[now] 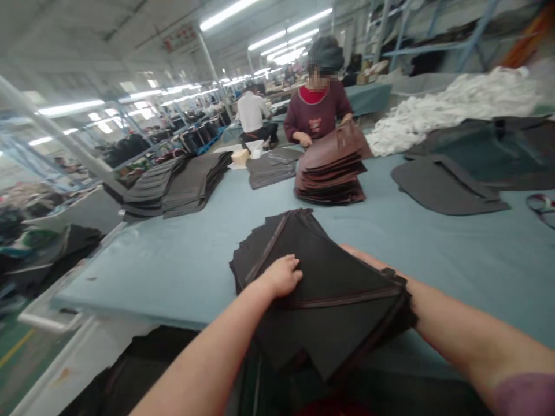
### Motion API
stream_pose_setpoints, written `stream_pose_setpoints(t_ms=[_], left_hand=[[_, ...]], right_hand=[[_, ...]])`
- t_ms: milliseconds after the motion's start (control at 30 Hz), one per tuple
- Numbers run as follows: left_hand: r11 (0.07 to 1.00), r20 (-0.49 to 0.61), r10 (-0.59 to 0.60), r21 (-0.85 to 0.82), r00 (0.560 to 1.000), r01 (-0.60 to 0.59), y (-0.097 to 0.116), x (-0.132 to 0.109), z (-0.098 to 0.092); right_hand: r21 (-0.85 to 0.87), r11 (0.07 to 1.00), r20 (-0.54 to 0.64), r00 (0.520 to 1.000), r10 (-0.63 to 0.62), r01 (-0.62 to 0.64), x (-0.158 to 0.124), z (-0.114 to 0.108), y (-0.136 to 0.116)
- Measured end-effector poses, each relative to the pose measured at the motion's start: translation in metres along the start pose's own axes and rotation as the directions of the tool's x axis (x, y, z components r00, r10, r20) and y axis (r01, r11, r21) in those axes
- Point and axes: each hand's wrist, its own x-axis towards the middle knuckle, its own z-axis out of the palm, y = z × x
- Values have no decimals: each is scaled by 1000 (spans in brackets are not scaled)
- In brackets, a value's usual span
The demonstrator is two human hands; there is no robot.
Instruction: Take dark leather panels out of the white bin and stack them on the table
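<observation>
A thick stack of dark grey fabric pieces [321, 266] with brown strips along its edges lies in front of me, its near part overhanging the table's front edge. My left hand [281, 277] rests on the top piece, its fingers slightly bent and apart. Round the right side of the stack reaches my right hand [368, 258], which holds it at the far right edge; most of that hand is hidden behind the fabric.
Across the blue-covered table [173, 260], a person [318, 107] handles a stack of brown pieces [332, 164]. Grey stacks [186, 182] stand at the left. Flat grey pieces [446, 185], scissors [541, 205] and a white heap [455, 104] are at the right.
</observation>
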Motion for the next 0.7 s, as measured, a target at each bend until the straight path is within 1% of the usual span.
stream_pose_setpoints(t_ms=[33,67,100,133,167,200,233,267,300,333,367,400,433,467,533,567,633,667,700], left_hand=[[998,36,51,33,998,-53,-4,4,19],[994,63,93,59,994,-97,-6,4,33],[989,85,124,75,989,-130,-8,3,41],[982,102,153,91,983,-163,-10,-1,44],[974,103,186,114,977,-197,-13,-8,43],[964,73,213,144,974,-222,-19,-16,39],[959,2,223,178,975,-220,-28,-25,33],[963,-107,204,202,973,-180,-40,-36,28],[980,-258,130,183,957,-83,-57,-47,23],[994,-403,-17,93,915,60,-76,-57,21],[976,-488,-214,-73,846,205,-98,-66,21],[917,-488,-393,-263,779,299,-119,-73,24],[873,-460,-473,-359,751,329,-138,-78,28],[838,-429,-516,-435,741,330,-154,-81,33],[803,-391,-523,-524,758,284,-175,-82,43],[777,-379,-532,-573,757,259,-180,-81,46],[684,-341,-592,-692,730,231,-182,-80,46],[614,-303,-639,-755,707,231,-182,-81,43],[531,-251,-688,-814,681,236,-182,-82,39]], right_hand=[[54,997,18,998,53,-54,-1,-18,16],[110,988,45,993,106,-111,-1,-33,30],[163,973,78,985,152,-164,0,-44,42],[207,955,109,975,192,-212,1,-52,50],[240,935,137,963,232,-260,2,-58,56],[255,917,156,949,273,-306,2,-62,58],[252,903,164,935,314,-347,2,-65,59],[239,890,172,919,354,-387,2,-68,57],[222,878,185,903,389,-424,3,-70,54],[203,870,202,888,412,-450,5,-71,51],[188,865,217,879,424,-464,9,-73,47],[179,865,218,876,430,-469,13,-73,44],[172,865,205,876,436,-471,19,-72,41],[167,864,175,876,448,-475,24,-69,38],[162,850,119,865,487,-501,34,-57,34],[165,843,109,859,500,-512,37,-47,32],[163,850,130,865,484,-501,38,-21,26],[146,868,142,879,456,-474,37,-6,22],[104,895,129,898,420,-433,37,8,19]])
